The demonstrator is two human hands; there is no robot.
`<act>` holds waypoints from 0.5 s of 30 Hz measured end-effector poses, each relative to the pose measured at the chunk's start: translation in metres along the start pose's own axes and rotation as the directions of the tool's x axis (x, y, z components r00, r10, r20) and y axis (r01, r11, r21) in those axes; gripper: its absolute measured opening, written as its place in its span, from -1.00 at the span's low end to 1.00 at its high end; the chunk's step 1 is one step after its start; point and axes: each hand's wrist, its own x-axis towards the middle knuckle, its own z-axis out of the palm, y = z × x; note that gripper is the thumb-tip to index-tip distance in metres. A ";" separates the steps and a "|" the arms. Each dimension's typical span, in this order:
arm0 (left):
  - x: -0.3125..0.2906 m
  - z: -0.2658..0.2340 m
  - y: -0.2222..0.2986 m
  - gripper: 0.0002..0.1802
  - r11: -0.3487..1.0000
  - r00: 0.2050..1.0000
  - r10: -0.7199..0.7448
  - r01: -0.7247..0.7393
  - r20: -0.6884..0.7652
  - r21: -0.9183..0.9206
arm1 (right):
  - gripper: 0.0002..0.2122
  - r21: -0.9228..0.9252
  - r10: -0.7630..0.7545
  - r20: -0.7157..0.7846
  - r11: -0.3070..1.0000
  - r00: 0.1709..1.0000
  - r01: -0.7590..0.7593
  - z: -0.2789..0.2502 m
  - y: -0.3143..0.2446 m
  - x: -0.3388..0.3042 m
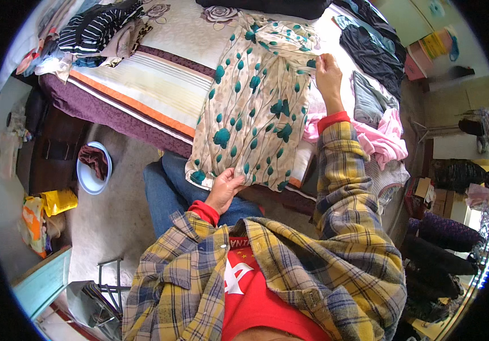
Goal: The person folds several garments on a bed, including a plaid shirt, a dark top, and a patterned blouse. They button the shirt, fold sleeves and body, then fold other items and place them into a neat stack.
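Observation:
A cream garment (250, 108) printed with teal flowers and thin stems lies spread over the edge of the bed, its lower end hanging toward my lap. My left hand (226, 191) is closed on the hem at the near end, thumb on top. At the far right, my right hand (328, 74) pinches a sleeve-like strip of the same cloth, pulled out to the side. The upper part of the garment is bunched and folded over, so its neckline cannot be made out.
Striped and dark clothes (99, 28) are heaped on the bed's far left. Pink cloth (386, 139), folded grey trousers (368, 99) and black clothes (372, 54) lie to the right. On the floor at left stand a pale blue basin (106, 181) holding brown cloth and a yellow bag (59, 201).

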 end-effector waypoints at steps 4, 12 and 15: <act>0.002 0.010 -0.002 -0.61 0.987 0.994 0.099 -0.105 0.049 0.120 | -0.87 0.330 0.038 0.012 0.943 0.999 -0.040 -0.019 -0.041 -0.015; 0.003 0.009 -0.005 -0.58 0.984 0.998 0.037 -0.045 0.048 0.172 | -0.85 0.651 0.231 0.294 0.662 0.928 -0.371 -0.039 -0.087 -0.117; 0.004 0.008 -0.009 -0.62 0.993 0.993 0.074 -0.082 0.096 0.081 | -0.75 0.659 0.344 0.350 0.571 0.871 -0.490 -0.030 -0.089 -0.153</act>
